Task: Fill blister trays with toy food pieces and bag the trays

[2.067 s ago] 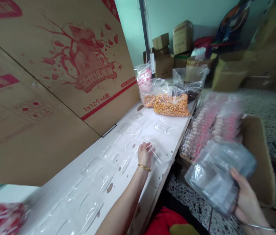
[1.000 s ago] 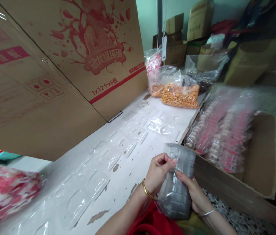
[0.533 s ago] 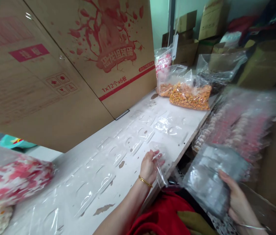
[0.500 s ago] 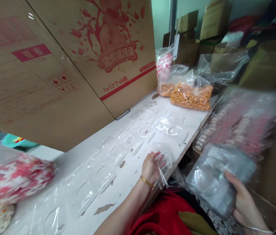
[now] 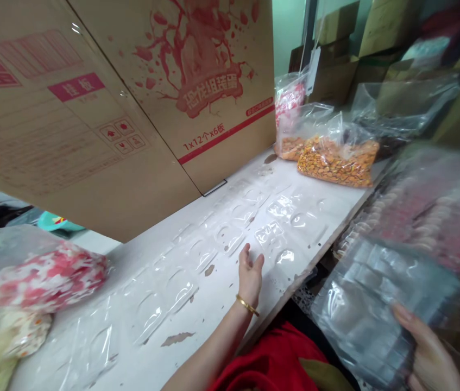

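My left hand, with a gold bangle on the wrist, hovers over the white table with thumb and finger apart and nothing in it. Just beyond its fingertips a clear plastic blister tray lies flat. More blister trays lie in rows along the table, each with moulded hollows. At the lower right, off the table's edge, my right hand is closed on a thick stack of blister trays, its thumb on top. The fingers beneath the stack are hidden.
A big printed carton stands along the table's far side. Bags of orange pieces sit at the far end, and a bag of red and white pieces at the left. Right of the table are blurred bagged goods.
The tray that was in my left hand now lies on the table, and that hand has let go and drawn back slightly. My right hand keeps the stack. The view has shifted left.
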Demonstrator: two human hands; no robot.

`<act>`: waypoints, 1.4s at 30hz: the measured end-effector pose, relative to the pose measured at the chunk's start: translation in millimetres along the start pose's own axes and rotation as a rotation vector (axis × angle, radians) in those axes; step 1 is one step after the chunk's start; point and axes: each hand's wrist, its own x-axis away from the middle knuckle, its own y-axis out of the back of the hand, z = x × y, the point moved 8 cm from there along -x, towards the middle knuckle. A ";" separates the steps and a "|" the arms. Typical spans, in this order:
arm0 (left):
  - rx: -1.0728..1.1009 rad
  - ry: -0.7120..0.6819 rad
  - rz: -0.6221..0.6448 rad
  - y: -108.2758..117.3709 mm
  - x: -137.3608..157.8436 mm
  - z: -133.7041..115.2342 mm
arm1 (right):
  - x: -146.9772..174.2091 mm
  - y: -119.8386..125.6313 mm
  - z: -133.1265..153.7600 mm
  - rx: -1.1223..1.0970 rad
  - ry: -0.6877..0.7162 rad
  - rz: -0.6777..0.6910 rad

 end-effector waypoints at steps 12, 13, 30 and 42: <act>-0.451 -0.160 0.559 -61.0 96.2 -100.7 | 55.9 -157.7 -21.7 0.215 0.055 0.966; -0.430 -0.134 0.499 -54.6 93.7 -96.3 | 55.7 -161.0 -27.1 0.213 0.025 0.989; 0.085 -0.134 -0.201 46.8 113.3 -88.2 | 119.7 -198.2 -62.7 0.245 -0.558 1.158; 0.504 0.140 -0.217 114.7 58.5 9.6 | 4.7 -90.0 -3.0 0.073 -0.160 0.370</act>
